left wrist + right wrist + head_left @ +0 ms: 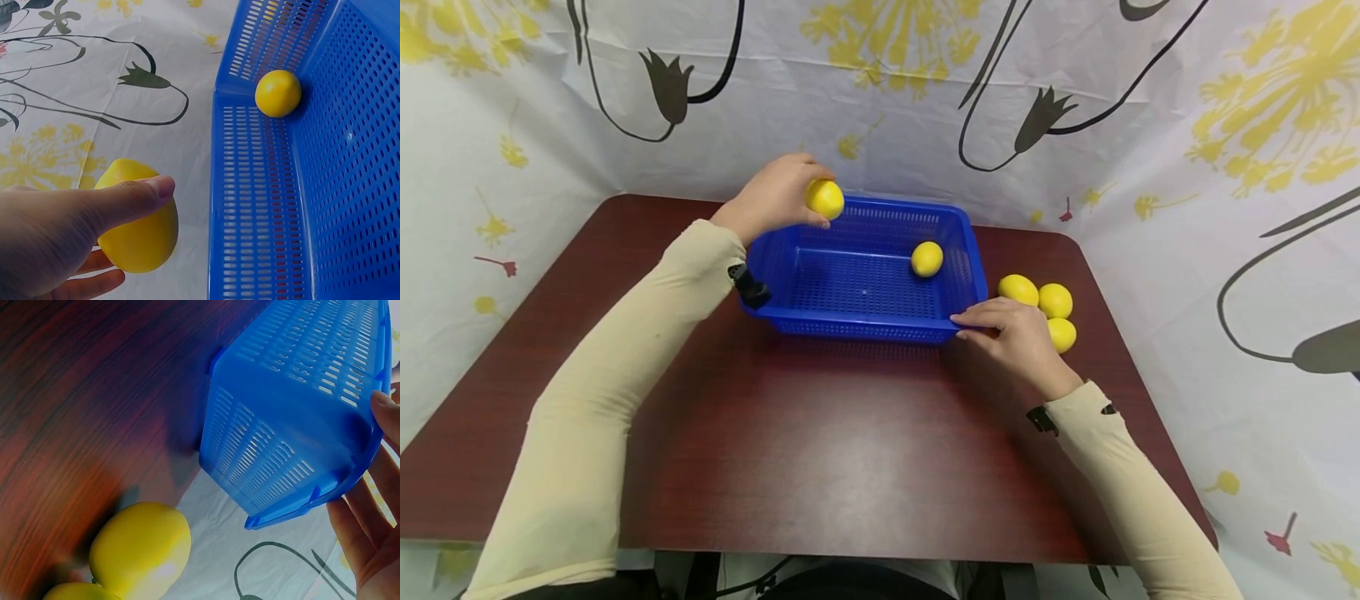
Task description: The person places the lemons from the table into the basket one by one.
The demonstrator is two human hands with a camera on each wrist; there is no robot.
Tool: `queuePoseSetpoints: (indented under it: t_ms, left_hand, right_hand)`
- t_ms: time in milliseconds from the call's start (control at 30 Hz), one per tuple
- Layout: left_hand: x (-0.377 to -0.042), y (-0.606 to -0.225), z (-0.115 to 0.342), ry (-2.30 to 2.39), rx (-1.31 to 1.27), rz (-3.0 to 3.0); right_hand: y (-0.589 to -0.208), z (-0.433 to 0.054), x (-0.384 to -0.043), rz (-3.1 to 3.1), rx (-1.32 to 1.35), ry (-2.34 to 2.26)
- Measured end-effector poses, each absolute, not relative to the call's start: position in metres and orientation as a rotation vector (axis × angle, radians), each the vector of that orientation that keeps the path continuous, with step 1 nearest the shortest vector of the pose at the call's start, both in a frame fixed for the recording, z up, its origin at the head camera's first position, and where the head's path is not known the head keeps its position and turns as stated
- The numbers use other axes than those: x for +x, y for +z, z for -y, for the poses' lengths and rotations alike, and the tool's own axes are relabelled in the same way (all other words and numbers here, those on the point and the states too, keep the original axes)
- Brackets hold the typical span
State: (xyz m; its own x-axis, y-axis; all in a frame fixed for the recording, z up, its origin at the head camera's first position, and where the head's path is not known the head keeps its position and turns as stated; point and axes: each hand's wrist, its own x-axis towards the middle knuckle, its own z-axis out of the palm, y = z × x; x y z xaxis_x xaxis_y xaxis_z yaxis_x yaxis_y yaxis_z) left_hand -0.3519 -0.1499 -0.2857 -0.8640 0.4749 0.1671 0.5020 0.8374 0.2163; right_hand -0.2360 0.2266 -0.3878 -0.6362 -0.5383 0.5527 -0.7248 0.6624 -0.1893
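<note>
Upper centre, the left hand [780, 197] grips a yellow oval lemon [825, 200]; the right hand [1017, 336] pinches a blue plastic basket [865, 320]. The lemon's probably light, firm: clasp its middle.

Around the basket [865, 320], open table [850, 433] leaves passage at six o'clock; cloth [895, 154] blocks twelve, the left hand [778, 196] ten, the right hand [1017, 337] four, three lemons [1056, 301] just past three.

Yellow lemons [927, 260] — blue basket [857, 321] — dark reddish table [850, 450], white flower-patterned cloth [767, 108].
</note>
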Motion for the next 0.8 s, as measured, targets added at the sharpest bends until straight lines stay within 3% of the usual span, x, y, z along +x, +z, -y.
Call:
queuePoseSetpoints:
  t_ms: [800]
  left_hand:
    - [-0.367,-0.283,0.115,-0.433,-0.890,2.910]
  right_hand:
    - [-0.389,-0.228,-0.237,2.409,0.999,0.557]
